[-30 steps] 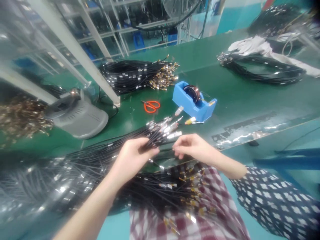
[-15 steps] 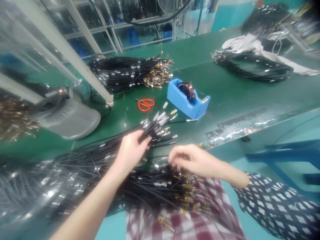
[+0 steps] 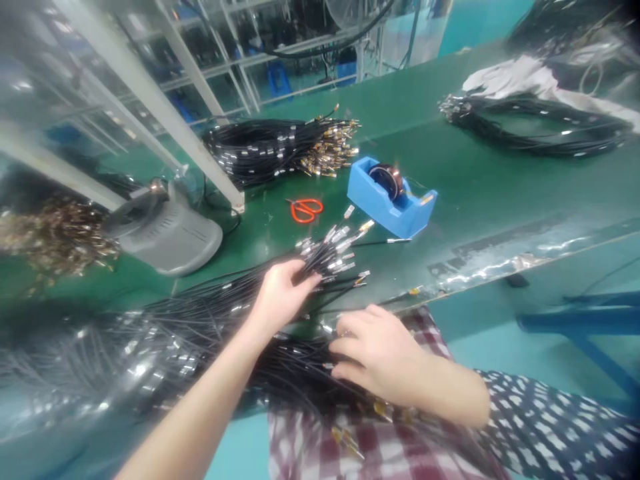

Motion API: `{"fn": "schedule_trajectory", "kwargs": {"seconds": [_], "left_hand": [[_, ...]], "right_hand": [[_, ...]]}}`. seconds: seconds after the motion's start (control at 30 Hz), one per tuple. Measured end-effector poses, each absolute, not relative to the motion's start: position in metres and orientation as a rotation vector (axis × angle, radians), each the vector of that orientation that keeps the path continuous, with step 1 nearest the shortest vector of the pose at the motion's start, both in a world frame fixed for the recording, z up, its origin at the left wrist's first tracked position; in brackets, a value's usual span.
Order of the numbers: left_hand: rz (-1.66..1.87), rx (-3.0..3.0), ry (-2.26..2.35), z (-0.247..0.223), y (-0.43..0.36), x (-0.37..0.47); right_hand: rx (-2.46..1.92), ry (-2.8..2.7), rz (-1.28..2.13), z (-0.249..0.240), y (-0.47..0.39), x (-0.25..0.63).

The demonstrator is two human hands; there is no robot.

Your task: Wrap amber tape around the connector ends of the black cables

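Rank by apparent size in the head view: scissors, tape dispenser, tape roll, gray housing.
1. Gray housing
2. Tape dispenser
3. Scissors and tape roll: too alike to rank

The bare left hand (image 3: pixel 286 293) grips a bundle of thin black cables with silvery metal tips (image 3: pixel 330 257) above the green tabletop (image 3: pixel 270 230). The bare right hand (image 3: pixel 377 353), fingers curled, is at a second heap of black cables with yellowish ends (image 3: pixel 300 367) over the lap. Beyond the gripped bundle lie small scissors with orange-red loop handles (image 3: pixel 306 210) and, to their right, a blue plastic tape dispenser (image 3: pixel 390 200).
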State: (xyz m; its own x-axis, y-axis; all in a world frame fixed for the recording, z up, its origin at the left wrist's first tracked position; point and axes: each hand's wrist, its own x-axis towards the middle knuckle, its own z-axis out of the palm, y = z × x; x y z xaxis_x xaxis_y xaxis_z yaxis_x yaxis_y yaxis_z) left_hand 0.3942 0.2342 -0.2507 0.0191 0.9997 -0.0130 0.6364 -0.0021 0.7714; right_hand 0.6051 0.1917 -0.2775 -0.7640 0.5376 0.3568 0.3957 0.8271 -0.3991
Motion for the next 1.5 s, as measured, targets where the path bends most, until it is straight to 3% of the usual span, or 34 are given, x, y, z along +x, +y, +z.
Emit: {"fn": "schedule_trajectory", "kwargs": {"seconds": [0.4,0.83,1.17,1.4,1.5], "left_hand": [[0.759,1.636,1.702,-0.255,0.240,0.391],[0.803,1.785,1.803,-0.221,0.227,0.385],[0.401,1.732,1.392,-0.199,0.196,0.393],[0.591,1.474,1.406,-0.198,0.186,0.383],[0.707,1.381,1.395,-0.201,0.187,0.382]], "right_hand": [[-0.606,-2.502,0.378,-0.267,0.203,0.609],[-0.749,-2.541,0.399,-0.264,0.222,0.610],[-0.460,-2.400,0.436,-0.236,0.230,0.609],[-0.723,-1.870,1.300,-0.226,0.228,0.612],[-0.844,-1.851,1.413,-0.227,0.224,0.618]]}}
